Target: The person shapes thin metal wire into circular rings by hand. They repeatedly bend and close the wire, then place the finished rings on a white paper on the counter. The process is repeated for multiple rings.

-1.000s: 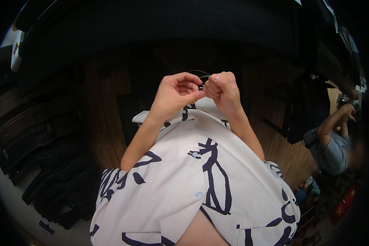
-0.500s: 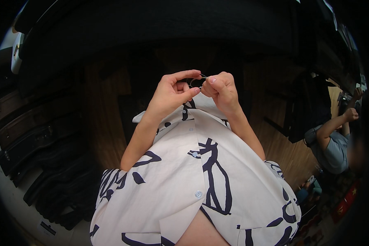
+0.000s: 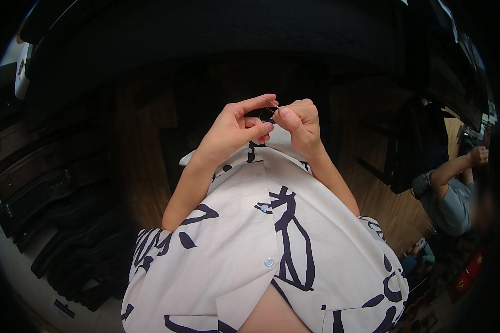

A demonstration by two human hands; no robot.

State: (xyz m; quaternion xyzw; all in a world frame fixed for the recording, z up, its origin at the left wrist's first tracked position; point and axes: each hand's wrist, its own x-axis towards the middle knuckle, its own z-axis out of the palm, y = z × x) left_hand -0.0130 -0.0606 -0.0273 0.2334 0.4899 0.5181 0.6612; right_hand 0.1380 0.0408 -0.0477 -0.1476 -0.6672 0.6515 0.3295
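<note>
Both my hands meet in front of my chest around a thin, shiny strand (image 3: pixel 270 109), a fine wire or string bent into a small loop. My left hand (image 3: pixel 233 132) has its index finger reaching toward the right hand, its thumb below and its other fingers curled, with the strand passing among them. My right hand (image 3: pixel 300 126) is closed like a fist, pinching the strand under its thumb. The strand spans the short gap between the two hands. Its ends are hidden by the fingers.
A wide dark surface (image 3: pixel 233 33) lies ahead of me. Several dark, long cases (image 3: pixel 36 194) stand in a row at the left. To the right, another person (image 3: pixel 453 194) in a grey-blue top has a raised forearm. Wooden floor (image 3: pixel 144 183) shows below.
My left index fingertip has moved slightly right, closer to the right hand, and the left thumb has lowered a little. The loop looks smaller. The other person's hand has shifted slightly.
</note>
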